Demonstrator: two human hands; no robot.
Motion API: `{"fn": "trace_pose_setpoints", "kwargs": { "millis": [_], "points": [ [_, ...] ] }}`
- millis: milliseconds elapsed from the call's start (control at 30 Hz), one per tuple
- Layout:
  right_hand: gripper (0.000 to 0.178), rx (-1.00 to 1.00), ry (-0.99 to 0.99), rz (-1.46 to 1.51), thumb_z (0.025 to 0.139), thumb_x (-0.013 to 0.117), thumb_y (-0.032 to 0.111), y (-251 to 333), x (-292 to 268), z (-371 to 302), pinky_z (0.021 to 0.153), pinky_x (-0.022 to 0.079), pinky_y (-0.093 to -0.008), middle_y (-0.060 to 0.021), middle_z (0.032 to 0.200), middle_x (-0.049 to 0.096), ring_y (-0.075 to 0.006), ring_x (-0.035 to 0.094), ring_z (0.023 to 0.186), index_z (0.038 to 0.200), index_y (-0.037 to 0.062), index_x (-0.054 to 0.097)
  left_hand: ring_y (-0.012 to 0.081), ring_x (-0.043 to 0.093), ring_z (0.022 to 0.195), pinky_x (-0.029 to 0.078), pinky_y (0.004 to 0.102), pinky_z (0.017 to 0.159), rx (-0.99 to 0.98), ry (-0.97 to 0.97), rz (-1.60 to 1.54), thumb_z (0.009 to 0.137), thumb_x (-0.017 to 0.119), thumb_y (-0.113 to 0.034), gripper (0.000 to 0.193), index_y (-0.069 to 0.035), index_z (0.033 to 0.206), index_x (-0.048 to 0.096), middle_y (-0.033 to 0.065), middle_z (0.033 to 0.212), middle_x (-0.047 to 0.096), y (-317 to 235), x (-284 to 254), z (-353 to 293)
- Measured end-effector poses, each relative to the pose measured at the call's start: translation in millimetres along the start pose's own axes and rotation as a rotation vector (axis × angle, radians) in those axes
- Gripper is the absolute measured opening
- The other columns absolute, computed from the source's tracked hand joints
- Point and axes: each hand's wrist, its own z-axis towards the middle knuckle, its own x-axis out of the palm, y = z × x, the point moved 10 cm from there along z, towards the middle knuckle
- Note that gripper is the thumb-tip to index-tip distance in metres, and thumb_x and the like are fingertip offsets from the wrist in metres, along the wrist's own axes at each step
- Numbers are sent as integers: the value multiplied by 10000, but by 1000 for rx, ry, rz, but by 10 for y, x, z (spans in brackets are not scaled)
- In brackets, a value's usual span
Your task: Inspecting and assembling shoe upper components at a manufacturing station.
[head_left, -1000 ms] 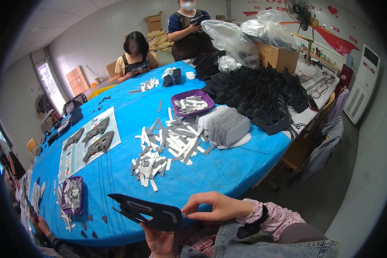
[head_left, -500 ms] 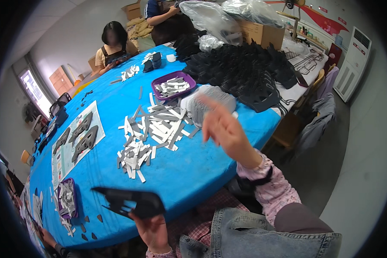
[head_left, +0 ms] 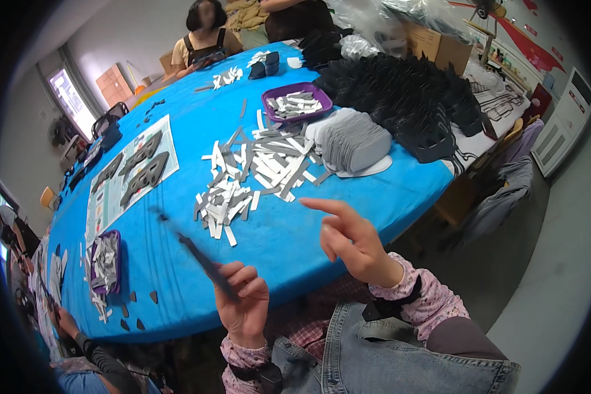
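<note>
- Left hand (head_left: 243,308): fingers closed on a thin dark piece (head_left: 207,264), gripping its near end; piece tilted, nearly edge-on, its far-left end blurred. It's above the worktop (head_left: 282,256), near side, left of the right hand.
- Right hand (head_left: 361,256): fingers loosely open, index stretched out leftward, others bent; over the near edge, just nearer than the strip pile.
- Worktop has a blue cover, curved near edge.
- Mid worktop: loose heap of white and grey strips (head_left: 226,203), overlapping every way.
- Right of heap: stack of grey rounded pads (head_left: 354,141), leaning over in a row, close to the strips.
- Far right: big mound of black parts (head_left: 400,98), layered.
- Left: printed sheet (head_left: 108,213) with dark cut-out parts (head_left: 144,180) lying on it.
- Near left: a few small dark pieces (head_left: 153,297) scattered; another person's hand (head_left: 65,325) at the edge.
- Far side: seated person (head_left: 200,49) in apron, hands on something dark.
- Room right: tall white cabinet unit (head_left: 565,131) by the wall, grey garment (head_left: 505,200) hanging.
- Far purple tray (head_left: 300,121): white and grey strips inside, beside the heap.
- Near-left purple tray (head_left: 119,262): mostly grey strips, some spilled out on its near side.
- Far-right cardboard box (head_left: 427,43): clear plastic bags (head_left: 374,29) beside it; contents can't tell.
</note>
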Motion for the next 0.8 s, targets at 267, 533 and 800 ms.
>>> {"fn": "trace_pose_setpoints", "kwargs": {
  "millis": [267, 533, 800],
  "points": [
    [482, 396, -338, -298, 867, 425, 133, -1194, -1475, 399, 505, 392, -214, -24, 627, 525, -83, 474, 545, 1296, -55, 315, 76, 485, 749, 385, 198, 600, -86, 139, -31, 863, 537, -127, 160, -130, 996, 625, -43, 848, 594, 90, 82, 24],
    [601, 51, -428, 1216, 883, 423, 477, -905, -1520, 377, 881, 433, -435, -201, 1179, 466, -292, 496, 1066, 1344, 124, 266, 81, 512, 773, 394, 207, 623, 105, 186, -85, 874, 534, -160, 168, -138, 1018, 618, -47, 881, 603, -378, 108, -152],
    [581, -122, -505, 1324, 880, 384, 519, -757, -1669, 194, 990, 306, -552, -193, 1289, 371, -356, 344, 1223, 1292, 112, 332, 97, 521, 772, 398, 220, 620, 195, 277, -45, 886, 517, -204, 170, -140, 1000, 626, -38, 874, 609, -679, 244, -201]
  ]
}}
